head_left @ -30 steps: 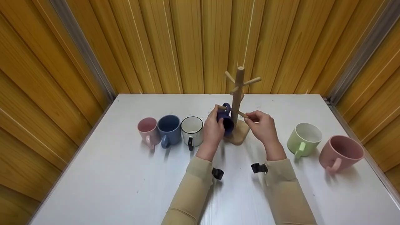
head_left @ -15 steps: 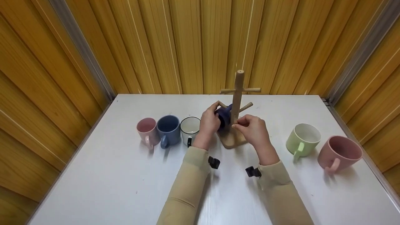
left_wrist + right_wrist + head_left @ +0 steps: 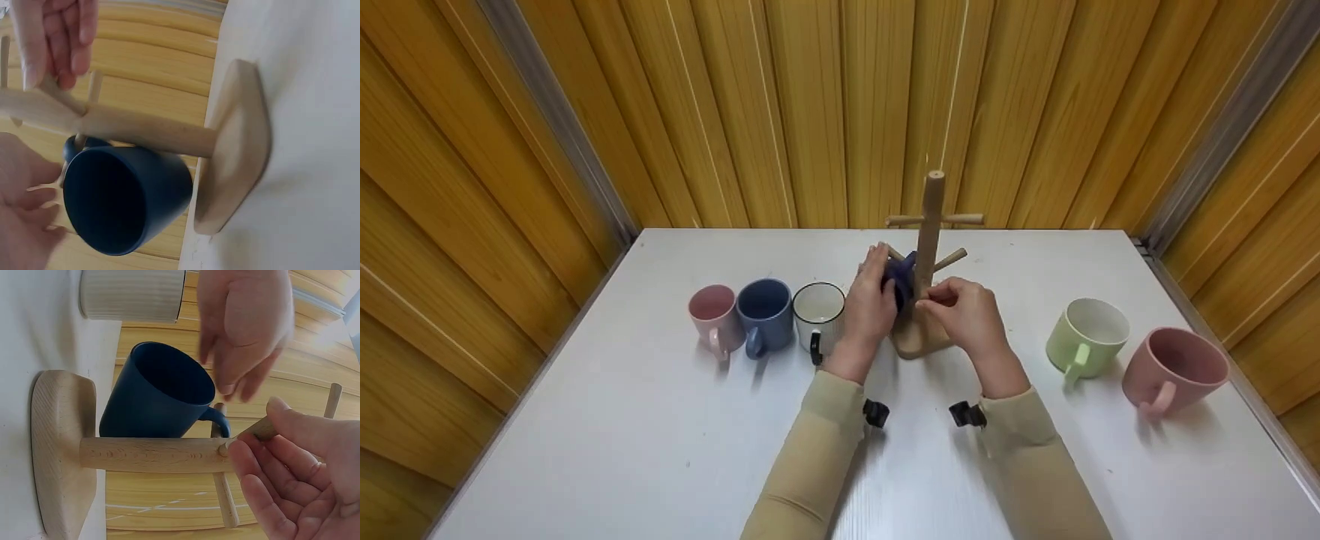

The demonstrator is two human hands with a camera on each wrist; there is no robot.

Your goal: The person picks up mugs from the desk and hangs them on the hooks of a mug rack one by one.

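Observation:
A dark blue mug hangs by its handle from a lower peg of the wooden mug tree, tipped with its mouth toward me. My left hand is just left of the mug, its fingers extended beside it. In the left wrist view, those fingers are close to the mug's rim and the peg tip; whether they touch is unclear. My right hand pinches another lower peg, one that points toward me, between thumb and fingers. In the head view, my left hand partly hides the mug.
Left of the tree stand a small pink mug, a blue mug and a white black-rimmed mug. At the right are a light green mug and a larger pink mug. Bare upper pegs stick out sideways.
The mug tree has turned, and its base has shifted slightly left and nearer. My right hand has moved left with the turn. My left fingers have straightened away from the mug and peg.

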